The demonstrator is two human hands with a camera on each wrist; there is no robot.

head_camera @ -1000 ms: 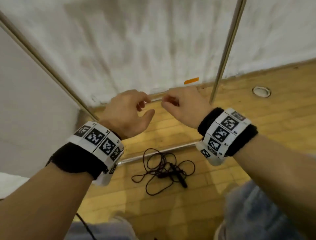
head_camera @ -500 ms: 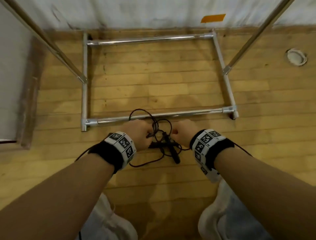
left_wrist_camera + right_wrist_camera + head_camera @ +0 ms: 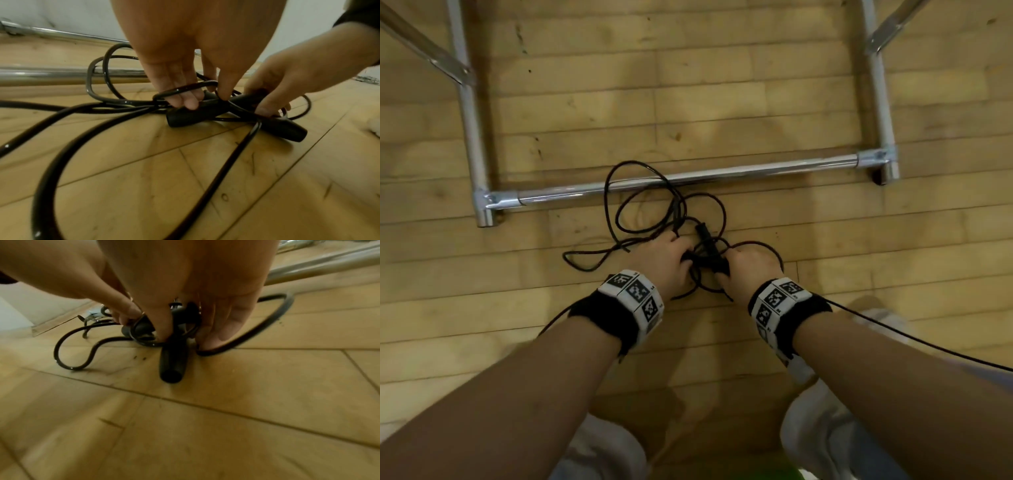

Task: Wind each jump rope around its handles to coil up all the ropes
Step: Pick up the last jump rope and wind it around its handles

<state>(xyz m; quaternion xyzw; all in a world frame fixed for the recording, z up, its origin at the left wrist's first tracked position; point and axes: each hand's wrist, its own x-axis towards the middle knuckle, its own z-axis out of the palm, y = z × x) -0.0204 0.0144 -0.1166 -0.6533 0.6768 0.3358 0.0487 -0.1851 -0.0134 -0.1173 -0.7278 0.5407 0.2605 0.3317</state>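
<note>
Two hands (image 3: pixel 667 260) (image 3: pixel 751 265), two handles (image 3: pixel 191 113) (image 3: pixel 287 126), one rope (image 3: pixel 619 192)

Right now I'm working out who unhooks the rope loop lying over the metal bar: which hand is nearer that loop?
Left. The left hand sits just below and right of the loop on the bar; the right hand is farther right, at the handles.

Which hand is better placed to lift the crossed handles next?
Right, likely. The right hand straddles its black handle with thumb and fingers. The left hand only pinches the other handle by fingertips, with a rope loop across its fingers.
</note>
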